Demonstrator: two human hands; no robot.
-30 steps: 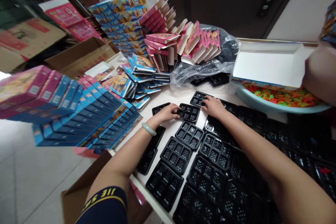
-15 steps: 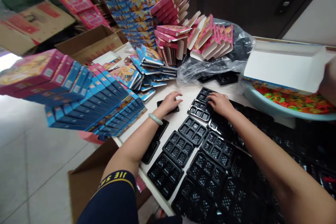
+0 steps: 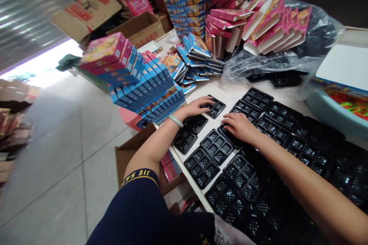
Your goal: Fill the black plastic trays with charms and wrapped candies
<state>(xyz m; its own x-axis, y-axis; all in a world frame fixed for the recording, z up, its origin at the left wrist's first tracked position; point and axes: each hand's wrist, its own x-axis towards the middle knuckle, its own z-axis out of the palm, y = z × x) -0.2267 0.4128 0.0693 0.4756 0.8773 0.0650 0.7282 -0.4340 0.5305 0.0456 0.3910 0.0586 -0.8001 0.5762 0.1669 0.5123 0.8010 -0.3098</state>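
My left hand (image 3: 198,107), a pale bangle on its wrist, lies with fingers stretched over a small black plastic tray (image 3: 217,109) with square compartments. Under that forearm are more black trays (image 3: 185,140), partly covered. My right hand (image 3: 240,126) rests fingers down on another black tray (image 3: 229,134) in the row along the table; the hand hides much of it. Beside it in the row lie a farther tray (image 3: 258,98) and a nearer tray (image 3: 217,146). Neither hand has its fingers closed round anything.
Many black trays (image 3: 248,176) cover the right side of the white table (image 3: 198,193). Stacked blue and pink boxes (image 3: 152,80) stand at the left edge, with folded pink cartons (image 3: 276,23) behind. A light blue basin (image 3: 336,111) holds small colourful pieces. An open carton (image 3: 126,157) sits below.
The view has swung left. My left hand has flattened onto the tray beside it. My right hand has shifted from the far end of the row to a nearer tray.
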